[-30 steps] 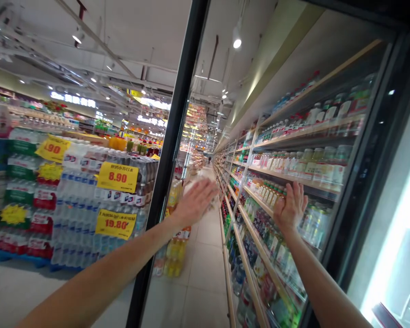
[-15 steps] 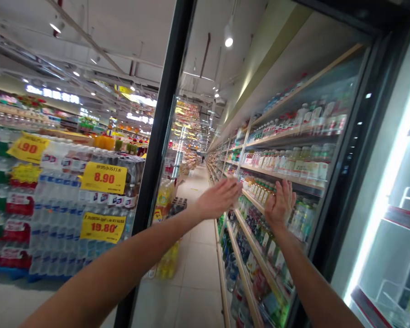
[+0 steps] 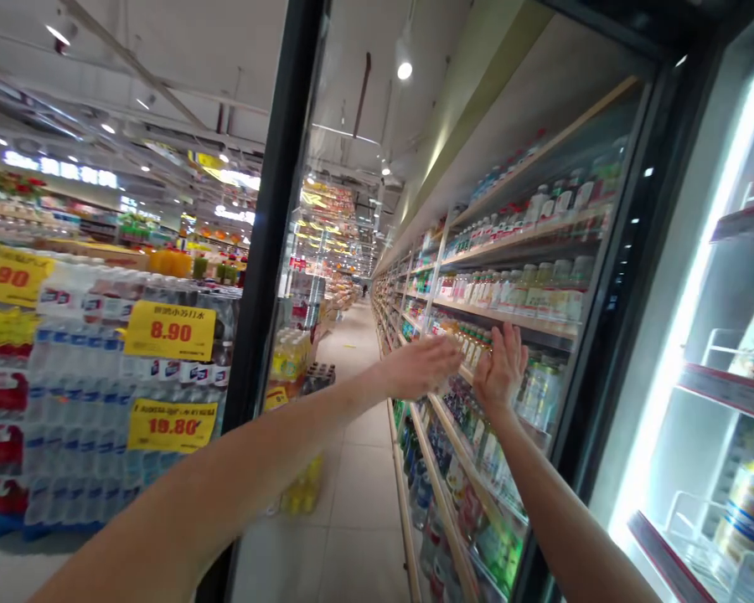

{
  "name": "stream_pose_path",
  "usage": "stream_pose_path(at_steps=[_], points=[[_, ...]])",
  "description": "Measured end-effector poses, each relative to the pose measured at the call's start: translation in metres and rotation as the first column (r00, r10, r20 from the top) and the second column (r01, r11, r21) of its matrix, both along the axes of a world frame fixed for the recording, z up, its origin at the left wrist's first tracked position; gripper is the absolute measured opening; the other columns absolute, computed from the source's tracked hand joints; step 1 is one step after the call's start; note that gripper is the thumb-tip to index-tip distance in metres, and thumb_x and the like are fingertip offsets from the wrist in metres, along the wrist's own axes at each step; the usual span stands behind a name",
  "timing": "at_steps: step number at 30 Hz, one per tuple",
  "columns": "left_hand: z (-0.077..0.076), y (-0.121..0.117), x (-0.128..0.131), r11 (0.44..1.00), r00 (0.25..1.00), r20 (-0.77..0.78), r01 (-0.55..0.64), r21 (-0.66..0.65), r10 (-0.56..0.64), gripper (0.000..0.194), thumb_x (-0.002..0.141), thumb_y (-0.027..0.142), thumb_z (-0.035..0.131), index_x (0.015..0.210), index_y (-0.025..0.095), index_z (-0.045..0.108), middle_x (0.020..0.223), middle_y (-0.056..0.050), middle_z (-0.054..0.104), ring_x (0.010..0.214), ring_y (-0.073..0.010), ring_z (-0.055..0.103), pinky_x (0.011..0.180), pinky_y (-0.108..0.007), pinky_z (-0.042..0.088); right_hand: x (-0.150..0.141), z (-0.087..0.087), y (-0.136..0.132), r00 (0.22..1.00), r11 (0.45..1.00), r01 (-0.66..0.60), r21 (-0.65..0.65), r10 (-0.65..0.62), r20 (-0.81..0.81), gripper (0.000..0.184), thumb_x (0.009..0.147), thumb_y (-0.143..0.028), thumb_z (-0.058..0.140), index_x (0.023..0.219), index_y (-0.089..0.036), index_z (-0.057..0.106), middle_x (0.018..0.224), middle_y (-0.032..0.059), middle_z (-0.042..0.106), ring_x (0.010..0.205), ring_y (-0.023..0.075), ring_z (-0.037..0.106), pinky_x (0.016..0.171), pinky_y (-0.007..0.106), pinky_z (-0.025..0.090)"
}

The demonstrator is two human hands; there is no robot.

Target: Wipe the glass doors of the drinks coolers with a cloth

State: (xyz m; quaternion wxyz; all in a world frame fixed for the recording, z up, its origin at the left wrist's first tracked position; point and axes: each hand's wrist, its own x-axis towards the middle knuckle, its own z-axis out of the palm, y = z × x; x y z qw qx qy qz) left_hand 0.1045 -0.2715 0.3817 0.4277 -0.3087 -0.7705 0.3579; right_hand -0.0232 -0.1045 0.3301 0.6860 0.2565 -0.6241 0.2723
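My left hand (image 3: pixel 424 367) and my right hand (image 3: pixel 501 366) are raised side by side, palms forward and fingers spread, holding nothing. The two hands are close but apart. Both are at a tall glass door (image 3: pixel 477 209) with a black frame (image 3: pixel 270 251), and I cannot tell if they touch the glass. Bottled drinks (image 3: pixel 528 285) stand on wooden shelves in the glass, just beyond my hands. I cannot tell if these shelves are seen through the glass or reflected in it.
To the right, a lit refrigerator interior (image 3: pixel 729 385) has white wire shelves and a large tin (image 3: pixel 751 511). To the left stand shrink-wrapped water bottle packs (image 3: pixel 81 402) with yellow price signs (image 3: pixel 169 331). A tiled supermarket aisle (image 3: pixel 352 469) runs into the distance.
My left hand has moved right, closer to my right hand. The whole scene has shifted left in view, showing more of the refrigerator interior.
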Motion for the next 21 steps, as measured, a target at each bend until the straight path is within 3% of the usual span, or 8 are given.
stream_pose_path(at_steps=[3,6,9,11,14,16,19,21], points=[[0.000,-0.001,-0.001,0.989,0.993,0.115,0.037,-0.145,-0.020,0.039,0.090,0.027,0.033,0.126,0.019,0.046,0.137,0.000,0.042,0.132,-0.0156,0.027,0.112,-0.032,0.018,0.000,0.000,0.000,1.000,1.000,-0.004,0.001,0.004,-0.004,0.050,0.084,-0.023,0.035,0.133,-0.016,0.038,0.138,0.0141,0.039,0.132,0.0244,0.028,0.105,0.050,0.023],[0.049,-0.016,0.008,0.986,0.996,-0.061,-0.048,0.160,0.058,0.045,0.091,0.033,0.032,0.131,0.015,0.039,0.141,-0.006,0.036,0.134,-0.0204,0.022,0.111,-0.039,0.019,0.001,0.001,0.000,1.000,1.000,-0.004,-0.006,0.003,-0.012,0.048,0.084,-0.025,0.035,0.131,-0.016,0.040,0.137,0.0141,0.041,0.132,0.0240,0.029,0.105,0.049,0.024],[0.080,-0.025,0.014,0.880,0.944,-0.284,-0.015,0.474,0.169,0.045,0.091,0.031,0.030,0.131,0.012,0.037,0.143,-0.008,0.031,0.135,-0.0230,0.017,0.111,-0.040,0.018,0.002,0.001,0.000,1.000,1.000,0.003,-0.015,-0.003,-0.010,0.047,0.084,-0.025,0.035,0.129,-0.016,0.042,0.136,0.0141,0.043,0.131,0.0241,0.031,0.105,0.049,0.025],[0.068,-0.020,0.013,0.881,0.940,-0.297,-0.010,0.473,0.170,0.046,0.091,0.030,0.029,0.132,0.010,0.037,0.143,-0.010,0.030,0.135,-0.0241,0.017,0.112,-0.041,0.017,0.003,0.001,0.000,1.000,1.000,0.003,-0.019,-0.003,-0.003,0.047,0.084,-0.025,0.035,0.129,-0.016,0.043,0.135,0.0142,0.043,0.131,0.0244,0.032,0.104,0.049,0.026],[0.028,-0.008,0.008,0.986,0.993,-0.103,-0.038,0.161,0.056,0.045,0.091,0.030,0.030,0.132,0.013,0.036,0.142,-0.007,0.033,0.135,-0.0199,0.020,0.112,-0.037,0.016,0.003,0.001,0.001,1.000,1.000,-0.003,-0.015,0.003,0.003,0.048,0.084,-0.024,0.034,0.130,-0.016,0.041,0.136,0.0139,0.042,0.131,0.0244,0.031,0.104,0.049,0.026],[0.021,-0.008,0.008,0.998,0.999,-0.021,-0.044,0.045,0.045,0.044,0.092,0.030,0.030,0.133,0.016,0.035,0.143,-0.004,0.032,0.135,-0.0167,0.020,0.113,-0.035,0.015,0.002,0.001,0.001,1.000,1.000,-0.009,-0.011,0.009,-0.005,0.048,0.083,-0.023,0.034,0.131,-0.017,0.040,0.137,0.0136,0.041,0.131,0.0244,0.030,0.104,0.050,0.025],[0.055,-0.031,0.021,0.938,0.975,-0.178,-0.063,0.342,0.130,0.046,0.091,0.034,0.030,0.133,0.014,0.034,0.144,-0.006,0.031,0.136,-0.0208,0.016,0.112,-0.040,0.017,0.001,0.001,0.002,1.000,1.000,-0.011,-0.008,0.011,-0.013,0.049,0.083,-0.022,0.035,0.131,-0.018,0.040,0.137,0.0132,0.041,0.131,0.0247,0.031,0.104,0.051,0.025],[0.086,-0.050,0.032,0.781,0.904,-0.353,0.036,0.624,0.241,0.046,0.090,0.031,0.033,0.130,0.011,0.038,0.143,-0.010,0.031,0.136,-0.0234,0.015,0.113,-0.041,0.016,0.001,0.001,0.002,1.000,1.000,-0.012,-0.012,0.012,-0.010,0.049,0.083,-0.022,0.034,0.131,-0.018,0.039,0.137,0.0132,0.041,0.131,0.0249,0.031,0.104,0.051,0.025]])
